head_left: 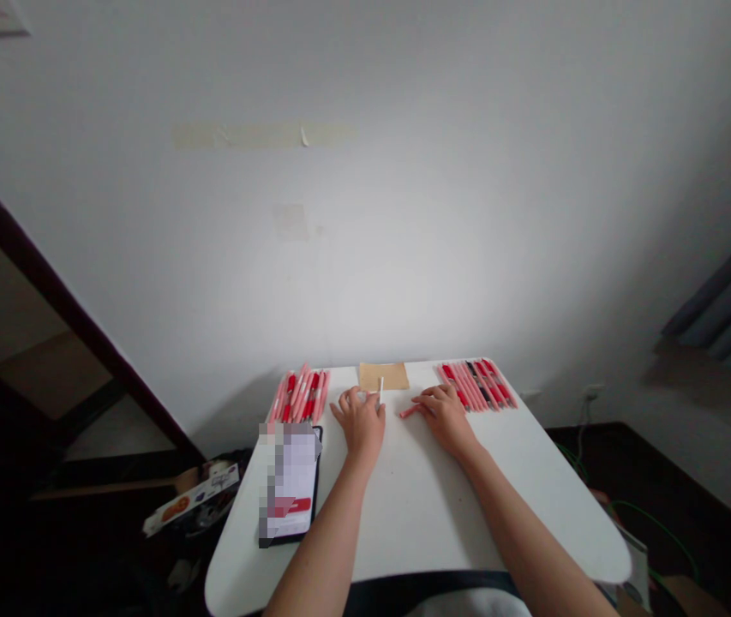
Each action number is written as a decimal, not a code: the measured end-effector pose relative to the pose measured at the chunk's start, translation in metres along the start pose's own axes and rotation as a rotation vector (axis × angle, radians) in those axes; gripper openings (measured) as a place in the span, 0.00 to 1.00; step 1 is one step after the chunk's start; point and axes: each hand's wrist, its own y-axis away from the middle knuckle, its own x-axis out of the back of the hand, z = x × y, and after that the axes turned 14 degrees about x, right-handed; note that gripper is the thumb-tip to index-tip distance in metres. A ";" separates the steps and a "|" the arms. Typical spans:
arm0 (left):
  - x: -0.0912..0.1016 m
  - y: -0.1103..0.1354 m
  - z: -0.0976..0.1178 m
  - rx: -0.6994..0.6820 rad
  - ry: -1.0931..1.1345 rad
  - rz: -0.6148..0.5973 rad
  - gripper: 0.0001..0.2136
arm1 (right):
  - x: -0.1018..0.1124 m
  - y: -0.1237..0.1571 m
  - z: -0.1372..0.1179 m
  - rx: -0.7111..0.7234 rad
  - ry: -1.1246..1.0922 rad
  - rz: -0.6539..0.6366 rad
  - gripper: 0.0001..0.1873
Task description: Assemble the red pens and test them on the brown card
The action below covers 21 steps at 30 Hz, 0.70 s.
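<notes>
My left hand [362,422] is over the table's far half, its thumb and forefinger closed at the lower end of a thin white stick [381,387]. The stick's lower part is hidden, and its kind is too small to tell. To its right, my right hand [448,418] has its fingers closed on a pink pen [408,412], whose end sticks out to the left. A tan paper card [374,374] lies flat at the far edge, just beyond both hands. Pink and red pens [301,396] lie in a loose pile at left. More pens [477,385], including black ones, are lined up at right.
A phone [294,488] with a lit screen lies left of my left forearm. The white table [416,514] has rounded corners and stands against the wall [442,214]. Cables [654,523] and boxes are on the floor at right, with clutter [198,497] at left.
</notes>
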 end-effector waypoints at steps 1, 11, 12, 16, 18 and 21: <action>0.000 0.000 0.000 0.000 0.003 -0.003 0.11 | 0.000 0.000 0.000 -0.001 0.003 0.000 0.11; -0.001 -0.002 0.002 -0.049 0.035 0.047 0.04 | 0.002 -0.001 -0.002 -0.003 -0.001 -0.005 0.11; -0.001 -0.003 0.002 -0.042 0.034 0.044 0.04 | 0.002 0.000 -0.001 -0.006 -0.002 -0.003 0.11; -0.001 -0.003 0.003 -0.035 0.054 0.050 0.05 | 0.000 0.000 0.000 -0.007 0.006 -0.006 0.11; -0.001 -0.004 0.003 -0.030 0.077 0.052 0.05 | -0.001 0.000 0.001 -0.005 0.013 -0.007 0.11; -0.001 -0.003 0.003 -0.015 0.117 0.041 0.05 | -0.002 0.001 0.001 -0.010 0.007 -0.006 0.11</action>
